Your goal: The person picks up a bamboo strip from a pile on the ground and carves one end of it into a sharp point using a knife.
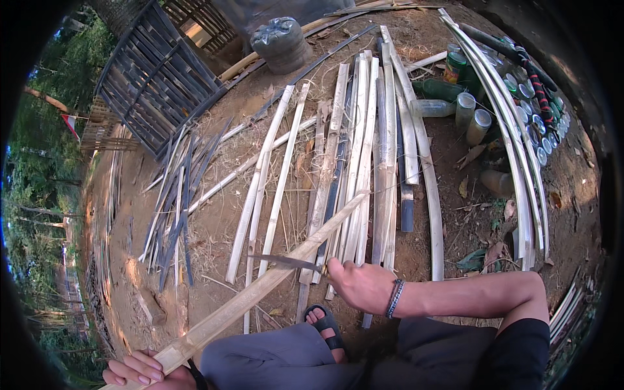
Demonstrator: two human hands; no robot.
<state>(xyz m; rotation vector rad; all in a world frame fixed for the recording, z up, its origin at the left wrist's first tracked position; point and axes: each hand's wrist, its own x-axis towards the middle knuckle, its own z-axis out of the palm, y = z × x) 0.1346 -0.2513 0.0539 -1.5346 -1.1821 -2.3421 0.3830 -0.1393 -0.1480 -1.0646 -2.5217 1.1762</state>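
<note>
A long pale bamboo strip [244, 296] slants across my lap, from the lower left up toward the middle. My left hand [140, 372] is closed round its near end at the lower edge. In my right hand [363, 286], wearing a dark braided bracelet, I grip a knife [289, 261] by its handle. Its thin, dark, curved blade points left and lies across the bamboo strip, around the strip's middle; whether the edge cuts into it I cannot tell. The strip's far end rests over or just above several other split strips [354, 162] on the ground.
Dark thin strips [179, 208] lie heaped at the left, before a slatted bamboo panel [159, 71]. Glass jars and bottles [478, 123] stand at the right, beside long curved strips [513, 149]. A tied plastic sack [281, 45] sits at the back. My sandalled foot [325, 328] is below the knife.
</note>
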